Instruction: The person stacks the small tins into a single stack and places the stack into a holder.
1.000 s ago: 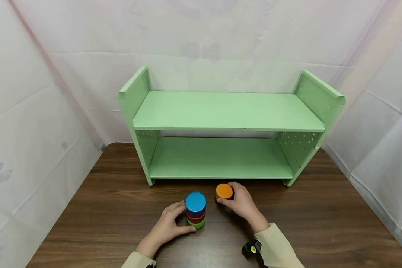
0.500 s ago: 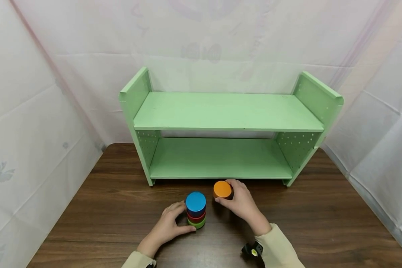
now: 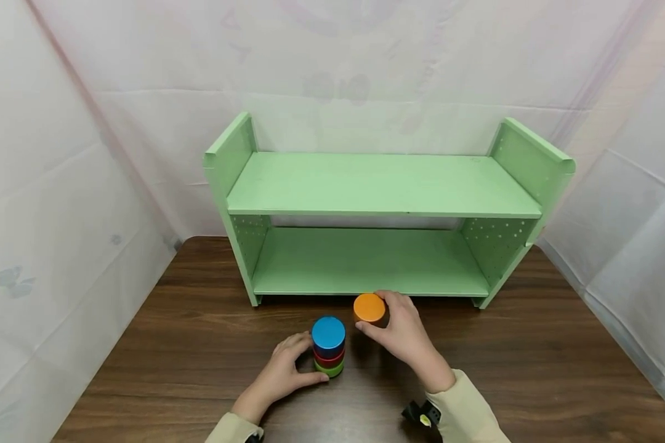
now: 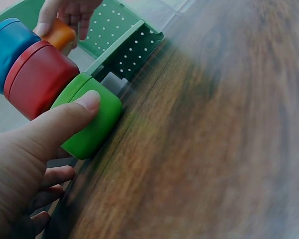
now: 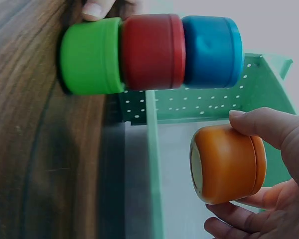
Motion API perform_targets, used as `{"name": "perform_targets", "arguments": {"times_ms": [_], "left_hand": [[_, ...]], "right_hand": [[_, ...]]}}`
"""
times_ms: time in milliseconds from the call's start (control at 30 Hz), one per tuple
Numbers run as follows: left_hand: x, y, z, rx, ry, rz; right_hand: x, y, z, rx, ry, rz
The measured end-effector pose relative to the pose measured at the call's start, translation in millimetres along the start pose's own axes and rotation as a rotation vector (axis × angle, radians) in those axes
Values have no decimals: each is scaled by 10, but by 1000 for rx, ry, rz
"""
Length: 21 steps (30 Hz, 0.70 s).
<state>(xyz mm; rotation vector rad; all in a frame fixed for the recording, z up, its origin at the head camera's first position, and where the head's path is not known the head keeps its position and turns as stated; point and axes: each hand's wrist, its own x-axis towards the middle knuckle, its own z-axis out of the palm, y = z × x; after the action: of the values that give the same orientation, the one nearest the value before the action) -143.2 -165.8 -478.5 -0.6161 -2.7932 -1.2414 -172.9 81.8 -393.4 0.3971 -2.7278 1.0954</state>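
Note:
A stack of three small lidded canisters stands upright on the table: a green canister (image 5: pixel 89 57) at the bottom, a red canister (image 5: pixel 150 52) in the middle and a blue canister (image 3: pixel 328 333) on top. My left hand (image 3: pixel 286 370) steadies the stack low down, its thumb (image 4: pixel 65 119) on the green canister's side and its fingers around the far side. Up off the table, to the right of the stack, my right hand (image 3: pixel 403 334) grips an orange canister (image 5: pixel 226 162) between thumb and fingers. Its pale underside shows in the right wrist view.
Behind the canisters stands a light green two-tier shelf (image 3: pixel 379 184) with perforated side panels. It rests on a dark wood table (image 3: pixel 543 363). White printed cloth (image 3: pixel 144 154) hangs around the back and sides.
My right hand has raised the orange canister and brought it slightly left, nearer the stack. The left hand and the stack have stayed put; the head view has shifted slightly.

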Motion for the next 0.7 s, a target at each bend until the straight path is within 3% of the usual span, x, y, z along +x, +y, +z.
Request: {"name": "perform_targets", "arguments": {"times_ms": [433, 700], "left_hand": [[1, -19, 15, 0, 5, 12], [-3, -10, 13, -4, -2, 8]], "right_hand": [[-9, -186, -133, 29, 21, -58], [-17, -312, -148, 108, -35, -55]]}}
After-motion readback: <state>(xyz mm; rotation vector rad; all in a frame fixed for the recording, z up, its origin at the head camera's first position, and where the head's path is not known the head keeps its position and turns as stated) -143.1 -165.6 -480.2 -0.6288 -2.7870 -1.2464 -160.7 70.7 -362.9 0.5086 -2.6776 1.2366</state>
